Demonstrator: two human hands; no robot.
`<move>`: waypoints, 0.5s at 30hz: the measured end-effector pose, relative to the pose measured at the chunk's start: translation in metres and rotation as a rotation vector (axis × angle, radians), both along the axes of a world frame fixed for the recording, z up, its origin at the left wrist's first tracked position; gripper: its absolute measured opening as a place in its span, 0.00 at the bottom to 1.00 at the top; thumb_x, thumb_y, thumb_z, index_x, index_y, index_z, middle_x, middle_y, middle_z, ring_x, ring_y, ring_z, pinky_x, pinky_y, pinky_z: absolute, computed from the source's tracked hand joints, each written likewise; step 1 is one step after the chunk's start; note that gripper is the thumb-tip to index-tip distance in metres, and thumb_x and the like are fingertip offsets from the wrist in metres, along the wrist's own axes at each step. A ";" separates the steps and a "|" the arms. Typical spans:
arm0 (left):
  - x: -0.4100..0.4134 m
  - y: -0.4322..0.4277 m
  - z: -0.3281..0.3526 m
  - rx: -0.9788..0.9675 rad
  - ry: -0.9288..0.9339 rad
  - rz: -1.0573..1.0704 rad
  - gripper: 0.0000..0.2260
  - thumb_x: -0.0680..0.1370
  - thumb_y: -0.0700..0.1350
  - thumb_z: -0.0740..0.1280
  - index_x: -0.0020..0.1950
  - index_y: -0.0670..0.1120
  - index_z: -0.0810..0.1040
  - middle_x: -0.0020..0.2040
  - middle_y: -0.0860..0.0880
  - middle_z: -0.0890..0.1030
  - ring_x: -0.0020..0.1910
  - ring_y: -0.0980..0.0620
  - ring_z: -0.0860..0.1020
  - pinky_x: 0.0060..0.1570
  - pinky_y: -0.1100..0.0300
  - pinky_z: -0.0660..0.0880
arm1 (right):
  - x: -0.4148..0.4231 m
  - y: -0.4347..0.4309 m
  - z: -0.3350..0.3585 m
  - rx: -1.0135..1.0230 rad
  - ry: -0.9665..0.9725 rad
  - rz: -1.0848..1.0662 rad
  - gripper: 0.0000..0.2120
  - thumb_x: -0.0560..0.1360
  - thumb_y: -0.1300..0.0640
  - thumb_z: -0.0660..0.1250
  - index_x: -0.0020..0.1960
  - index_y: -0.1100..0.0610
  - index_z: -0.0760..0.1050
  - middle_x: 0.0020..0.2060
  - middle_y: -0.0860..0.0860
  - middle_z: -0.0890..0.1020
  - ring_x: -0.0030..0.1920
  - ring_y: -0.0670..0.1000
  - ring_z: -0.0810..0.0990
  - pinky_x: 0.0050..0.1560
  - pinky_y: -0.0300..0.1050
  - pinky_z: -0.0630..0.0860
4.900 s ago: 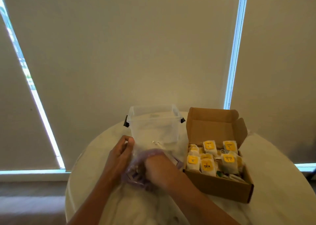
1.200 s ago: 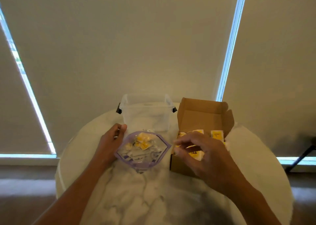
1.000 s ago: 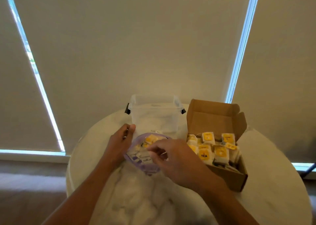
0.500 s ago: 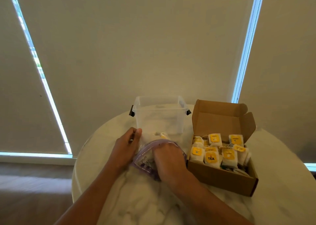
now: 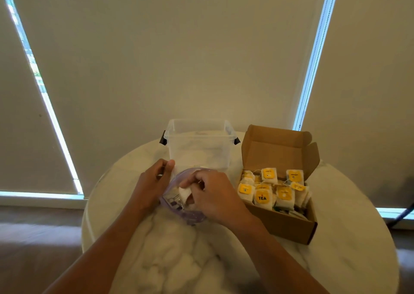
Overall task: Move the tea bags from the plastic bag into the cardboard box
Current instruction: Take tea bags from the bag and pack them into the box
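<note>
Tea bag [image 5: 185,194] half behind right hand [image 5: 216,196]

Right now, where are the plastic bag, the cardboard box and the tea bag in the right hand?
plastic bag [image 5: 173,202]: head view, its printed left side.
cardboard box [image 5: 284,225]: head view, its front wall.
tea bag [image 5: 184,194]: head view, its white pouch.

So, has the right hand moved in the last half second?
Yes. Against the plastic bag, the right hand has risen out of it, pinching a tea bag.
</note>
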State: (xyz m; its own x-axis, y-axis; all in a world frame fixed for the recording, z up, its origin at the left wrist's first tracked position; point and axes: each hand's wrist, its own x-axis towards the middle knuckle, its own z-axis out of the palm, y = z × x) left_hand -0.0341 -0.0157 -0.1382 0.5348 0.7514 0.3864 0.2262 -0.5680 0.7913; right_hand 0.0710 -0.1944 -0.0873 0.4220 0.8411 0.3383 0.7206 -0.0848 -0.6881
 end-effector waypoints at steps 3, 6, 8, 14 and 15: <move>0.000 -0.002 0.002 0.021 0.016 -0.002 0.20 0.87 0.62 0.59 0.42 0.49 0.73 0.35 0.53 0.80 0.32 0.59 0.72 0.37 0.57 0.70 | -0.002 -0.001 -0.001 0.029 -0.143 0.075 0.10 0.75 0.55 0.70 0.55 0.49 0.85 0.52 0.44 0.84 0.52 0.45 0.82 0.57 0.48 0.81; -0.001 -0.004 0.003 0.002 0.001 -0.007 0.20 0.88 0.61 0.60 0.41 0.50 0.73 0.34 0.53 0.79 0.32 0.59 0.71 0.38 0.56 0.70 | 0.002 -0.006 0.006 0.079 -0.153 0.103 0.09 0.74 0.50 0.74 0.53 0.50 0.85 0.48 0.44 0.83 0.48 0.46 0.81 0.52 0.47 0.81; -0.001 -0.004 0.003 -0.011 -0.014 -0.010 0.20 0.88 0.60 0.60 0.41 0.50 0.73 0.34 0.54 0.79 0.32 0.59 0.70 0.38 0.55 0.70 | 0.007 -0.013 0.012 0.129 -0.156 0.119 0.07 0.75 0.47 0.76 0.49 0.50 0.85 0.44 0.43 0.81 0.43 0.46 0.80 0.46 0.44 0.80; -0.002 -0.003 0.001 -0.007 -0.001 -0.017 0.21 0.87 0.63 0.60 0.46 0.48 0.76 0.39 0.50 0.83 0.35 0.56 0.74 0.39 0.55 0.72 | 0.018 -0.035 0.027 0.214 0.041 0.120 0.05 0.77 0.51 0.75 0.49 0.51 0.80 0.44 0.44 0.82 0.47 0.47 0.82 0.40 0.39 0.81; -0.002 -0.003 0.001 -0.004 -0.001 -0.015 0.21 0.87 0.63 0.60 0.46 0.48 0.76 0.39 0.49 0.82 0.35 0.56 0.73 0.39 0.55 0.72 | 0.018 -0.037 0.029 0.221 0.080 0.124 0.04 0.78 0.52 0.74 0.49 0.51 0.80 0.44 0.43 0.83 0.47 0.46 0.83 0.39 0.38 0.81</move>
State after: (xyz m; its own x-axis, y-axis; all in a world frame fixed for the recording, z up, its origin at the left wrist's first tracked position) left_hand -0.0358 -0.0184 -0.1371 0.5457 0.7449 0.3838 0.2171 -0.5680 0.7939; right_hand 0.0895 -0.2316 -0.0586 0.3534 0.7972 0.4894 0.6587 0.1594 -0.7353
